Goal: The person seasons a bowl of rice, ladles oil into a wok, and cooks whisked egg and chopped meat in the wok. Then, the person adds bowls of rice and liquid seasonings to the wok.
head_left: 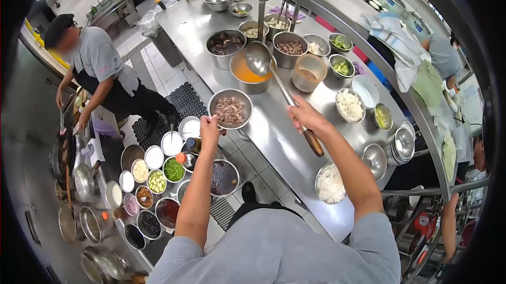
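My left hand [210, 130] grips the rim of a metal bowl [230, 109] with chopped brownish meat [229, 110] in it, held up beside the table's edge. In my right hand [305, 114] is a long ladle [283, 84] with a wooden handle end. Its round scoop [258, 58] is over the rim of a pot of orange liquid [246, 71]; whether it touches the pot I cannot tell. Close behind stand a pot of dark pieces in liquid [225, 45] and a pot of diced meat [290, 47]. A translucent tub [309, 73] is to the right of the ladle.
Bowls of white rice [331, 184] and greens [342, 66] line the steel table [276, 136], with stacked bowls [396, 147] at right. Left, a counter holds several ingredient containers [157, 181]. A co-worker [100, 57] handles a pan there. An overhead shelf [337, 10] crosses the table.
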A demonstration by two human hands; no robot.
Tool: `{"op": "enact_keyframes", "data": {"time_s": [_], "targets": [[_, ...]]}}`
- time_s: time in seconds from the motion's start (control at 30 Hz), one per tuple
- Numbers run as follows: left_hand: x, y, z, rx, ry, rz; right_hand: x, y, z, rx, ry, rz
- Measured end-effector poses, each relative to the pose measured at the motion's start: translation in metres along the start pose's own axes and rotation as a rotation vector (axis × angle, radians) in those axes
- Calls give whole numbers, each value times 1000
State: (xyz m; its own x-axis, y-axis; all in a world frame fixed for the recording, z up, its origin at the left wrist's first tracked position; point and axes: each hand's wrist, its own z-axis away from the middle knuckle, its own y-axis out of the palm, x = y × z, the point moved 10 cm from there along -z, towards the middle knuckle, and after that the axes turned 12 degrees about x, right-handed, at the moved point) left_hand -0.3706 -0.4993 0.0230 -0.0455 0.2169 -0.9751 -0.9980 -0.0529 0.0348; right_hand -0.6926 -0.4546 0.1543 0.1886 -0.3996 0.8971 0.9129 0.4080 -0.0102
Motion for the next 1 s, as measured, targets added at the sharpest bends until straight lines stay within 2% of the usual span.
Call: {"op": "enact_keyframes", "data": {"time_s": [0.03, 0.17, 0.27, 0.37, 0.47, 0.67, 0.77, 0.87, 0.97, 1.0], "targets": [[-1, -10, -6, -21, 5, 13, 4, -3, -10, -35, 32, 112], [-10, -32, -21, -63, 2, 111, 15, 0, -27, -34, 161, 185], [-4, -40, -33, -74, -33, 163, -3, 3, -54, 125, 150, -214], [-11, -42, -34, -77, -13, 176, -4, 12, -61, 183, 127, -421], [-11, -42, -38, -72, -14, 184, 8, 17, -59, 79, 155, -205], [-10, -38, -41, -63, -37, 192, 10, 25, -70, 24, 212, -149], [-7, -39, -45, -59, -47, 170, 11, 25, -77, 97, 223, -188], [-6, -37, -47, -45, -42, 171, 15, 23, -75, 162, 200, -441], [-14, -35, -46, -22, -33, 187, 11, 33, -63, 357, 144, -1042], [-16, -35, -46, -15, -27, 196, 15, 31, -55, 347, 93, -1087]]}}
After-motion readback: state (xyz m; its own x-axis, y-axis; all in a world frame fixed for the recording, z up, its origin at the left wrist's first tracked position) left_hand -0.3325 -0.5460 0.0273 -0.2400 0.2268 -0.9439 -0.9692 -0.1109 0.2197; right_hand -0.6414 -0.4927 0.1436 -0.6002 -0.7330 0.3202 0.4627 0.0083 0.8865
